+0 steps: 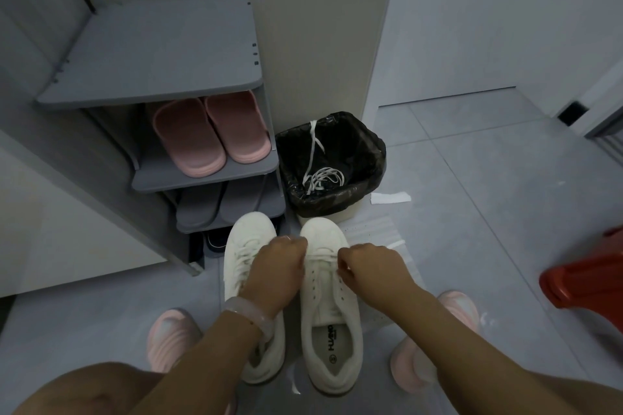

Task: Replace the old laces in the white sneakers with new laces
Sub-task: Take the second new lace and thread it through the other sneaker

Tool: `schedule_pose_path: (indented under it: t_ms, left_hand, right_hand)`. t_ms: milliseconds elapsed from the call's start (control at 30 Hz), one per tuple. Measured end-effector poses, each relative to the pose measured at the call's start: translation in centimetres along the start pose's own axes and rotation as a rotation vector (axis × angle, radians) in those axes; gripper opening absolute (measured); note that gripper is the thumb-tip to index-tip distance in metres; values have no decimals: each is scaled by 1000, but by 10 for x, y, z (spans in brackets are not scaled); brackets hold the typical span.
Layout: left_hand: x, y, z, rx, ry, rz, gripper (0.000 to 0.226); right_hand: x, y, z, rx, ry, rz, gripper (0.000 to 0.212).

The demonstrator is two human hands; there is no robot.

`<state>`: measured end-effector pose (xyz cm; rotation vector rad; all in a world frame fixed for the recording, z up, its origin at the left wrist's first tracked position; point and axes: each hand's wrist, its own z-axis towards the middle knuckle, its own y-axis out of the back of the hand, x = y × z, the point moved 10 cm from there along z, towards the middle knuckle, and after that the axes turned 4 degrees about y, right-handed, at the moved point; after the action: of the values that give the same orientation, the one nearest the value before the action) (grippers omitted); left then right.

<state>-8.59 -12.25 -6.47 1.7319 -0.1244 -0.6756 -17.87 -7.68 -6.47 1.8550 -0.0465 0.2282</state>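
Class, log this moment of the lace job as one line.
left hand: grips lace | right hand: grips lace | right sneaker: being laced | old laces: in bin

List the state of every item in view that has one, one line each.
Left sneaker: upright on the floor, laced.
Right sneaker: upright beside it, laced near the toe, upper eyelets bare.
Left hand: curled, pinching lace.
Right hand: curled, pinching lace.
Bin: open, bag-lined.
Old laces: tangled inside the bin.
Pink slippers: paired on the rack shelf.
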Motion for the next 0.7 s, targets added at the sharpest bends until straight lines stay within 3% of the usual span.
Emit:
schedule_pose_path:
  t_ms: [100, 267, 400, 500, 633, 700]
  left_hand:
    - [17, 8, -2, -82, 137, 50, 15]
    - [7, -25, -14, 126, 47, 236, 23]
    - [9, -10, -13, 69, 112, -6, 15]
    - [8, -25, -22, 236, 216, -222, 31]
    - [12, -34, -28, 276, 328, -381, 30]
    - [22, -37, -29, 285, 434, -520, 28]
  right_hand:
    - [3, -10, -5, 55, 2, 0, 24]
    - [-4, -21, -3, 98, -53, 117, 22]
    - [-3, -37, -2, 143, -74, 250, 18]
    - [-3, -41, -1, 133, -90, 301, 17]
    - [-15, -26, 2, 36, -153, 404, 29]
    - [-33, -7, -1, -89, -252, 512, 35]
